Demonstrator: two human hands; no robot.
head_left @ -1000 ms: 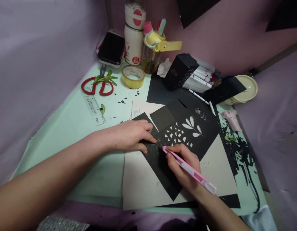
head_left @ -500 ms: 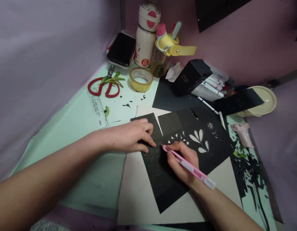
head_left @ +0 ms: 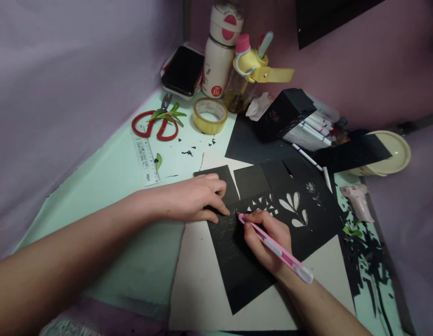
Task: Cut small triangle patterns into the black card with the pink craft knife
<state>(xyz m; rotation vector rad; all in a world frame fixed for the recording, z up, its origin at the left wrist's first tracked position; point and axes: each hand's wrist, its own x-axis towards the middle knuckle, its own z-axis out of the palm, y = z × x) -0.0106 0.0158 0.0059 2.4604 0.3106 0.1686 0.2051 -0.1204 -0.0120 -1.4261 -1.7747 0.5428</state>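
Observation:
A black paper sheet (head_left: 307, 228) with cut-out triangles and a white leaf shape lies on a pale cardboard mat (head_left: 198, 289). My left hand (head_left: 195, 198) presses flat on the sheet's left part, fingertips close to the blade. My right hand (head_left: 267, 240) grips a pink craft knife (head_left: 275, 249) like a pen, its tip touching the black paper just right of my left fingertips. Faint scored lines show on the paper below the tip.
Red scissors (head_left: 155, 125) with green leaves, a clear ruler (head_left: 145, 158) and a tape roll (head_left: 209, 115) lie at the back left. Bottles (head_left: 221, 51), a black box (head_left: 284, 114) with markers, a cream lid (head_left: 387, 151) and a glue gun (head_left: 358, 200) stand behind and right. Black scraps litter the right edge.
The view has shifted so everything sits slightly further right and lower. The knife tip stays at the same spot on the black paper; both hands hold their grip.

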